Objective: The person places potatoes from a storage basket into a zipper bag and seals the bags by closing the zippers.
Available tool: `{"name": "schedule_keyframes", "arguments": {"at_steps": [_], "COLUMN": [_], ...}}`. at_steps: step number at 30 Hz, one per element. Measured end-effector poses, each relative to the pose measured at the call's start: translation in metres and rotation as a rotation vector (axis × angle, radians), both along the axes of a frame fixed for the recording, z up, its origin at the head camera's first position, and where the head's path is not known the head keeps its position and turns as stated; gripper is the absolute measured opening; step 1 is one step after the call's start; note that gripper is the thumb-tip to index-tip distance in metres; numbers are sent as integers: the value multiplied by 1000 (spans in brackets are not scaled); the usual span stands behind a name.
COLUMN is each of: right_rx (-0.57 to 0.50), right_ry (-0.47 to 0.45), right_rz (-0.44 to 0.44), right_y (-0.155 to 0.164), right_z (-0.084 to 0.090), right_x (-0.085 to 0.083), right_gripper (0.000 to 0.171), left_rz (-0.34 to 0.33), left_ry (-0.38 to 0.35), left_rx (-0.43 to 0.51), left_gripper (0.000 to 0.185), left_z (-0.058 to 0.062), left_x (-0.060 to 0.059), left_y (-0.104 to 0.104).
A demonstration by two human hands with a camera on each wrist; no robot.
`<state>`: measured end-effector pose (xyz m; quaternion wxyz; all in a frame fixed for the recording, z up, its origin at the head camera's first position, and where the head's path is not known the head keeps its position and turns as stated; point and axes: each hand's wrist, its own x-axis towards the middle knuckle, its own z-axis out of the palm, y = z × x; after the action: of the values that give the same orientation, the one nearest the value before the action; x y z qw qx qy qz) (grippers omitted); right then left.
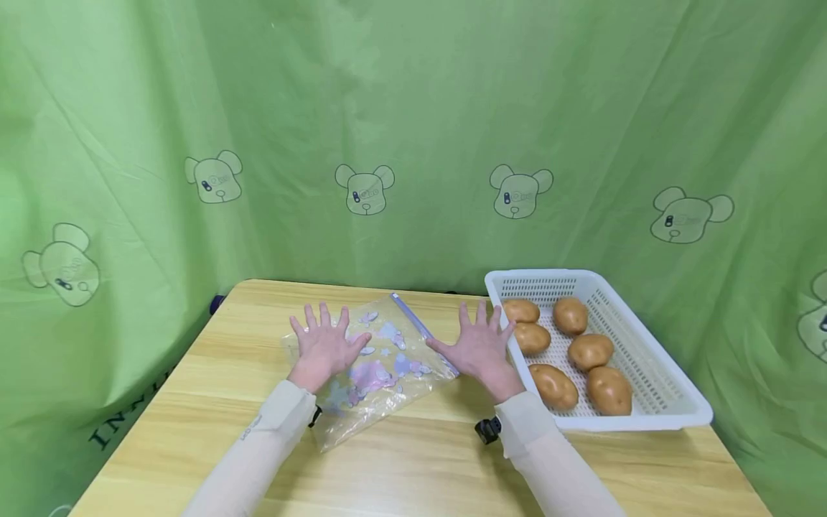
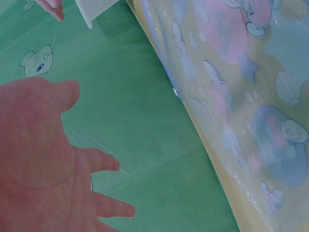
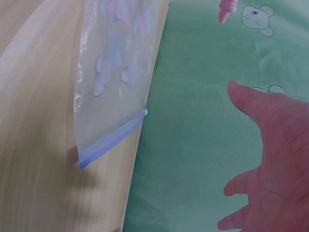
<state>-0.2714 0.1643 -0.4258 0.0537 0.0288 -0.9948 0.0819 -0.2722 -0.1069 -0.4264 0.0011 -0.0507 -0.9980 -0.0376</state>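
A clear zip bag (image 1: pixel 381 366) printed with pink and blue sea shapes lies flat on the wooden table (image 1: pixel 194 402); its blue zip strip (image 1: pixel 420 330) faces the right hand. My left hand (image 1: pixel 326 345) is spread wide over the bag's left part. My right hand (image 1: pixel 481 345) is spread wide at the bag's right edge, beside the basket. Neither hand holds anything. The left wrist view shows the open left palm (image 2: pixel 43 159) and the bag (image 2: pixel 241 96). The right wrist view shows the open right palm (image 3: pixel 275 159), the bag (image 3: pixel 116 72) and its zip strip (image 3: pixel 108 142).
A white slotted basket (image 1: pixel 646 420) stands at the table's right and holds several brown potatoes (image 1: pixel 554 384). Green cloth with bear prints (image 1: pixel 365 188) hangs behind and around the table. Bare wood lies near the front edge.
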Motion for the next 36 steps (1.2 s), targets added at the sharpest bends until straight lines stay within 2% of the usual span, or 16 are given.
{"name": "schedule_keyframes", "arguments": {"at_steps": [7, 16, 18, 23, 28, 32, 36], "right_rx": [7, 14, 5, -94, -192, -271, -318], "right_ry": [-31, -4, -3, 5, -14, -56, -109], "right_rz": [-6, 23, 38, 90, 104, 90, 79], "right_y": [1, 0, -1, -7, -12, -14, -14], "right_z": [-3, -1, -1, -3, -8, -15, -24], "right_x": [-4, -9, -10, -13, -17, -20, -24], "right_gripper": [113, 111, 107, 95, 83, 74, 67], "left_rz": [13, 9, 11, -3, -48, -90, -115], "left_ry": [-22, -18, -25, -27, -19, -10, -9], "left_rx": [5, 4, 1, 11, 83, 202, 281], "left_gripper": [80, 78, 79, 80, 80, 79, 73], "left_z": [0, 3, 4, 5, 1, -6, -12], "left_x": [-1, -5, -6, -10, -15, -21, -28], "left_y": [-2, -2, -2, 1, 6, 10, 14]}}
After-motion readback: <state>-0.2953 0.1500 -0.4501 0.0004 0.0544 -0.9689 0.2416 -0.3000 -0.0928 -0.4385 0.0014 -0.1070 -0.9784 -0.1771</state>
